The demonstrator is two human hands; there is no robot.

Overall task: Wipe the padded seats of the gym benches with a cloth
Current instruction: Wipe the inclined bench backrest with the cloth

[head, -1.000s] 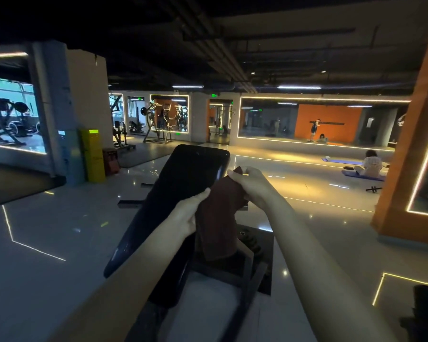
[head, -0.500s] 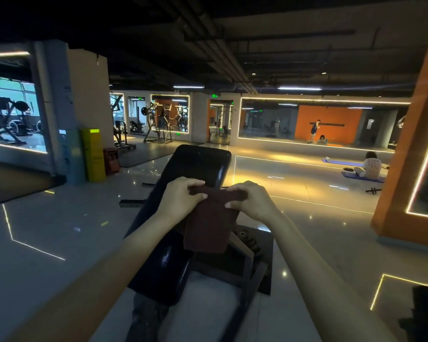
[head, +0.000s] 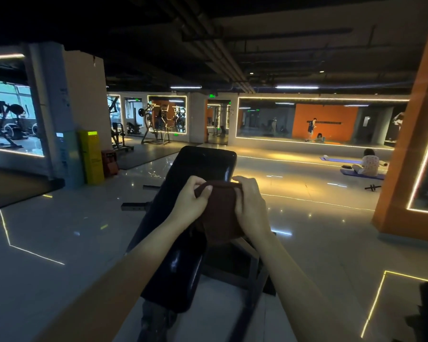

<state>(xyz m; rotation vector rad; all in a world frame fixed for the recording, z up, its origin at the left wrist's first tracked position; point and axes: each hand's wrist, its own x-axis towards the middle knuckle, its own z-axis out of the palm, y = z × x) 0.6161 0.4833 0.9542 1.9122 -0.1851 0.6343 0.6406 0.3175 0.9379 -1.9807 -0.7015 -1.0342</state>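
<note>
Dim gym hall, glossy floor (head: 59,233), and the black bench (head: 203,164) tilts up and away in the middle of it. A second ago the cloth (head: 224,214) hung long from the right grip (head: 251,206) alone, with the left grip (head: 192,202) only reaching at its lower edge. Half a second ago both had its top edge and it hung at about half that length. Now it is folded down again into a thick brown wad, and the two grips have closed in until they sit near each other, one at each side of it. The left grip pinches the top corner, thumb (head: 206,189) on the front face. The right grip has its fingers (head: 240,180) curled over the right-hand edge. Both are holding the cloth, and neither is wide.

The cloth sits in front of the bench's right edge, about midway up the padding. Whether it already touches the padding I cannot tell, as the hands hide the contact.

To my eye the folding is done or nearly so, and no wiping has begun on this bench. The fold gives a firm face to press with. I would expect one grip to let go next and the other to lay the wad flat on the padding. A person (head: 369,164) sits on a mat (head: 346,172) well apart on the right, out of the way.
</note>
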